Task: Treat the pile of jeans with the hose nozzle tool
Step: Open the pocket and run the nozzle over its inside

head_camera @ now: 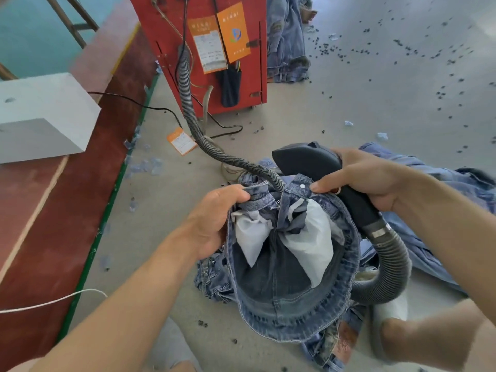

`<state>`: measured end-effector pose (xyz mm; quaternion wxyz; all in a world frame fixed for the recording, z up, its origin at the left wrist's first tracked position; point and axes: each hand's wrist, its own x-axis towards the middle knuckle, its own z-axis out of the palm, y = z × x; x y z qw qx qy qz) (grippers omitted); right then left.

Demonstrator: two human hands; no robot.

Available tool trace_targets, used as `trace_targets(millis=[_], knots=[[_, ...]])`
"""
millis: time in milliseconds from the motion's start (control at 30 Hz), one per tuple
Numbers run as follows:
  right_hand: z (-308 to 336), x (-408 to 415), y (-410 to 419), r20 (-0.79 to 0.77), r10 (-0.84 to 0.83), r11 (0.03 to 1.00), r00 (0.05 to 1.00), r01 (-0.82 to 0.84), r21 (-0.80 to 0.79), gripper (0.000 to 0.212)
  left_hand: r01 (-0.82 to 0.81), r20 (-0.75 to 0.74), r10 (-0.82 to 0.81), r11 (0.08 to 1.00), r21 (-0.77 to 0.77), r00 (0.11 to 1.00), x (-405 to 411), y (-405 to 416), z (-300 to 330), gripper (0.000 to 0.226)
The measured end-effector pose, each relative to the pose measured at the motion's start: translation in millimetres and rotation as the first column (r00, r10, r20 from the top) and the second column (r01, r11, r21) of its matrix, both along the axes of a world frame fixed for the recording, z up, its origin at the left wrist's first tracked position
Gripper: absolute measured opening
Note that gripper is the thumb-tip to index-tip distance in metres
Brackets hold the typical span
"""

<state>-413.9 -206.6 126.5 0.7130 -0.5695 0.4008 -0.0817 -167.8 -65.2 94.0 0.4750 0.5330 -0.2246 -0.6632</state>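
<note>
- The pair of jeans (290, 277) is held up over the floor, waist stretched open, white pocket linings (311, 242) showing inside.
- The left hand (214, 218) pinches the waistband; keeping it taut should stop cloth being sucked into folds.
- The right hand (362, 178) grips the black hose nozzle tool (308, 159) and also nips the waistband with its thumb.
- To my eye, the nozzle should tip down into the opening next.
- The ribbed hose (389, 264) loops close beside the jeans and could snag.
</note>
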Motion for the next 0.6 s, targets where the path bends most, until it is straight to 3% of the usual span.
trace_targets(millis=[133, 233, 367, 500, 600], knots=[[2, 4, -1, -0.161, -0.113, 0.986, 0.980, 0.090, -0.143, 0.037, -0.081, -0.208, 0.089, 0.996, 0.043, 0.974, -3, 1, -4, 0.034], [4, 3, 0, -0.315, -0.219, 0.920, 0.923, 0.088, -0.382, 0.033, -0.083, -0.185, 0.095, 0.994, 0.071, 0.978, -5, 1, -9, 0.041], [21, -10, 6, -0.256, -0.267, 0.817, 0.929, 0.077, -0.572, 0.030, -0.097, -0.115, 0.102, 0.994, 0.044, 0.988, -8, -1, -7, 0.036], [51, -18, 18, -0.224, -0.161, 0.720, 0.961, -0.041, -0.693, 0.021, -0.068, -0.086, 0.064, 0.996, -0.050, 0.994, -10, -3, 0, 0.033], [61, -14, 33, -0.333, 0.022, 0.727, 0.943, -0.244, -0.642, 0.018, -0.061, -0.073, 0.057, 0.996, -0.060, 0.996, -15, -4, 3, 0.034]])
